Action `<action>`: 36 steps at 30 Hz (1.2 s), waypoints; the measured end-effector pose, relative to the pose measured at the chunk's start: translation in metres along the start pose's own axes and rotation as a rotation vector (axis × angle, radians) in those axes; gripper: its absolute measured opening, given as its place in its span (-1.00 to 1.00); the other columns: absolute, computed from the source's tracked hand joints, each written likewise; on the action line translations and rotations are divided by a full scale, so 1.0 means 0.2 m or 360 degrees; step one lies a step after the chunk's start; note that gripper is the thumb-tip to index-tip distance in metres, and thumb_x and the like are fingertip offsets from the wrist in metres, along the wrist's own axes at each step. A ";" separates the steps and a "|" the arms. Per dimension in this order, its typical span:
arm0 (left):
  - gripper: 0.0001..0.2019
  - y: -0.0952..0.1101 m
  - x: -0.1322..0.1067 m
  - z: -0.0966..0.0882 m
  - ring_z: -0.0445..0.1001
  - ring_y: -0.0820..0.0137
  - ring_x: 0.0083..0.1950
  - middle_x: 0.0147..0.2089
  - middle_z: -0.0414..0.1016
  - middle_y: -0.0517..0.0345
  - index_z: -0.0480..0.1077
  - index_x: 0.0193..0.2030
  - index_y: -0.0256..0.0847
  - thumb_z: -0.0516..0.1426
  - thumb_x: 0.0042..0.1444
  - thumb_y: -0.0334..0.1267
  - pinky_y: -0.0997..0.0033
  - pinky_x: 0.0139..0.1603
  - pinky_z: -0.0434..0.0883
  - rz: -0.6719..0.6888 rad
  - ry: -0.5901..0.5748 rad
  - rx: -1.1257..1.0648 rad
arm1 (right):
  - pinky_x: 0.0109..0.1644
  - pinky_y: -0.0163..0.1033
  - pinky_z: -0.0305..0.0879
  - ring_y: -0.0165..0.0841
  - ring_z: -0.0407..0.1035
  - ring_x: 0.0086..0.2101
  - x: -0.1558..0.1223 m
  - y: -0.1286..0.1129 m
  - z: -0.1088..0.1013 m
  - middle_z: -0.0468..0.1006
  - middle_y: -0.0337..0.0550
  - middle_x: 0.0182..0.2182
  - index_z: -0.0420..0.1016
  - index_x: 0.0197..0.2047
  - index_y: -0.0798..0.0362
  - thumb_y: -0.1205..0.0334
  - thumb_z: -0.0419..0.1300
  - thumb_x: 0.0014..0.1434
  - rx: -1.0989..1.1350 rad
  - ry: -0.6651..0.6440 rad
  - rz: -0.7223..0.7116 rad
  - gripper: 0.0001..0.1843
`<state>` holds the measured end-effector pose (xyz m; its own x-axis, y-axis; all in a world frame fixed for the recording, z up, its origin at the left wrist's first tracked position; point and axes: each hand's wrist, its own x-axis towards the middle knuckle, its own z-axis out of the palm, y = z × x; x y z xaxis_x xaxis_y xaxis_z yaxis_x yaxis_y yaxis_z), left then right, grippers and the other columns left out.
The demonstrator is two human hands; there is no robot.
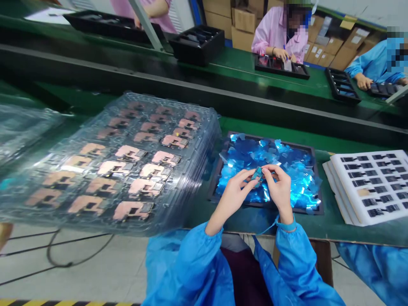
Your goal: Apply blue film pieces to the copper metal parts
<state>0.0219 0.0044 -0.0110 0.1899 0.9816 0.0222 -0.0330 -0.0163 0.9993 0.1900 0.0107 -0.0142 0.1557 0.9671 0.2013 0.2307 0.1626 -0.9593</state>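
A small green circuit board (257,173) is held up between my two hands. My left hand (237,189) grips it from the left, with thumb and fingers closed on its edge. From the other side, my right hand (279,185) pinches at its upper right corner; the fingertips partly cover it. Both hands are over a dark shallow tray (318,199) strewn with pieces of shiny blue film (299,170). Left of the hands, a stack of clear plastic trays (194,170) holds rows of circuit boards with pinkish-copper faces (145,187).
White foam trays (353,191) with rows of small black parts are stacked at the right. Behind the green bench (204,216) runs a raised dark ledge (191,91). Beyond it, people work at black trays (280,70). More clear plastic (25,127) lies far left.
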 end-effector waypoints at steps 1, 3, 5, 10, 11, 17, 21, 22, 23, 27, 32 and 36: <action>-0.64 0.00 -0.01 0.00 0.64 0.21 -0.01 0.09 0.64 -0.02 0.67 0.14 -0.14 0.32 0.27 -0.09 0.24 -0.05 0.70 -0.0032 0.0031 -0.0079 | -0.12 -0.15 0.60 -0.23 0.62 -0.24 0.00 0.00 0.01 0.74 -0.11 -0.19 0.70 -0.14 -0.04 -0.03 0.28 0.41 0.0034 0.0008 0.0027 -0.73; -0.59 -0.01 -0.02 0.00 0.65 0.21 -0.06 0.06 0.66 -0.05 0.67 0.13 -0.19 0.38 0.21 -0.06 0.22 -0.13 0.73 -0.0111 0.0149 -0.0187 | -0.13 -0.16 0.61 -0.25 0.62 -0.28 0.00 0.00 0.04 0.74 -0.12 -0.21 0.70 -0.12 -0.03 -0.05 0.27 0.42 0.0109 -0.0005 0.0074 -0.70; -0.57 -0.02 -0.02 -0.01 0.65 0.24 -0.16 -0.02 0.70 -0.05 0.68 0.08 -0.24 0.43 0.15 -0.04 0.22 -0.19 0.74 -0.0168 0.0282 -0.0202 | -0.13 -0.17 0.62 -0.24 0.63 -0.25 -0.01 0.00 0.06 0.75 -0.13 -0.18 0.71 -0.09 -0.03 -0.05 0.33 0.38 0.0162 -0.0038 0.0101 -0.72; -0.60 -0.02 -0.03 -0.01 0.68 0.23 -0.21 -0.10 0.73 -0.03 0.71 -0.02 -0.25 0.46 0.09 -0.03 0.22 -0.21 0.75 -0.0150 0.0350 -0.0200 | -0.13 -0.17 0.62 -0.25 0.63 -0.27 -0.01 0.00 0.07 0.75 -0.14 -0.21 0.70 -0.10 -0.02 -0.05 0.32 0.40 0.0160 -0.0088 0.0083 -0.72; -0.61 -0.02 -0.03 -0.01 0.68 0.23 -0.21 -0.10 0.73 -0.03 0.71 -0.03 -0.24 0.46 0.09 -0.04 0.22 -0.21 0.75 -0.0148 0.0358 -0.0206 | -0.14 -0.16 0.62 -0.26 0.63 -0.29 -0.01 0.00 0.07 0.74 -0.14 -0.23 0.69 -0.10 -0.01 -0.05 0.27 0.44 0.0133 -0.0086 0.0067 -0.70; -0.60 -0.06 -0.03 0.01 0.65 0.29 -0.27 -0.11 0.72 -0.02 0.70 -0.04 -0.24 0.48 0.04 -0.06 0.23 -0.23 0.75 -0.0167 0.0502 -0.0249 | 0.09 -0.03 0.62 -0.16 0.58 0.06 -0.01 0.01 0.08 0.66 -0.02 0.06 0.71 0.09 -0.09 0.07 0.21 0.50 -0.0281 -0.0056 -0.0349 -0.73; -0.54 -0.05 -0.03 0.01 0.69 0.21 -0.16 -0.06 0.73 -0.03 0.70 0.03 -0.23 0.50 0.04 -0.04 0.17 -0.14 0.77 -0.0196 0.0439 -0.0313 | 0.21 0.08 0.54 -0.12 0.55 0.06 -0.01 0.00 0.08 0.67 -0.01 -0.02 0.73 -0.01 -0.10 0.15 0.22 0.51 -0.0537 0.0049 -0.0545 -0.78; -0.53 -0.04 -0.04 0.00 0.71 0.17 -0.12 -0.04 0.73 -0.05 0.70 0.04 -0.23 0.49 0.05 -0.01 0.14 -0.12 0.77 -0.0212 0.0412 -0.0344 | 0.18 0.07 0.55 -0.13 0.55 0.04 -0.01 0.00 0.08 0.67 -0.01 -0.04 0.73 -0.03 -0.09 0.17 0.22 0.51 -0.0555 0.0059 -0.0572 -0.79; -0.52 -0.03 -0.04 0.00 0.72 0.13 -0.07 -0.01 0.73 -0.06 0.70 0.06 -0.23 0.49 0.08 0.02 0.12 -0.11 0.78 -0.0230 0.0387 -0.0377 | 0.15 0.05 0.55 -0.13 0.55 0.02 -0.01 0.00 0.08 0.67 -0.01 -0.06 0.72 -0.05 -0.08 0.18 0.21 0.52 -0.0563 0.0062 -0.0602 -0.79; -0.48 -0.02 -0.05 -0.01 0.71 0.04 0.05 0.08 0.72 -0.10 0.70 0.07 -0.25 0.49 0.08 0.07 0.07 -0.08 0.79 -0.0297 0.0379 -0.0504 | 0.09 0.02 0.53 -0.14 0.52 -0.03 -0.01 -0.02 0.07 0.66 -0.01 -0.10 0.69 -0.09 -0.04 0.22 0.20 0.53 -0.0653 0.0017 -0.0717 -0.79; -0.45 -0.04 -0.03 -0.02 0.70 0.16 0.02 0.15 0.69 -0.15 0.67 0.11 -0.30 0.55 0.02 -0.06 0.16 -0.03 0.76 -0.0376 0.0479 -0.0736 | 0.13 0.02 0.51 -0.14 0.50 0.01 -0.03 -0.05 0.05 0.68 -0.03 -0.05 0.69 -0.03 -0.09 0.21 0.13 0.58 -0.0754 -0.0177 -0.0746 -0.73; -0.52 -0.06 0.01 -0.06 0.71 0.22 0.01 0.14 0.70 -0.13 0.67 0.06 -0.28 0.55 0.01 -0.18 0.29 -0.03 0.73 -0.0437 0.0546 -0.0961 | 0.18 0.04 0.50 -0.13 0.51 0.02 -0.04 -0.07 0.02 0.69 -0.06 -0.04 0.68 -0.01 -0.12 0.19 0.12 0.59 -0.0731 -0.0261 -0.0756 -0.74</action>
<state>0.0107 0.0085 -0.0225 -0.0447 0.9412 -0.3350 -0.5805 0.2485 0.7754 0.1812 0.0003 -0.0026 -0.2023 0.8344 0.5127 0.6281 0.5123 -0.5857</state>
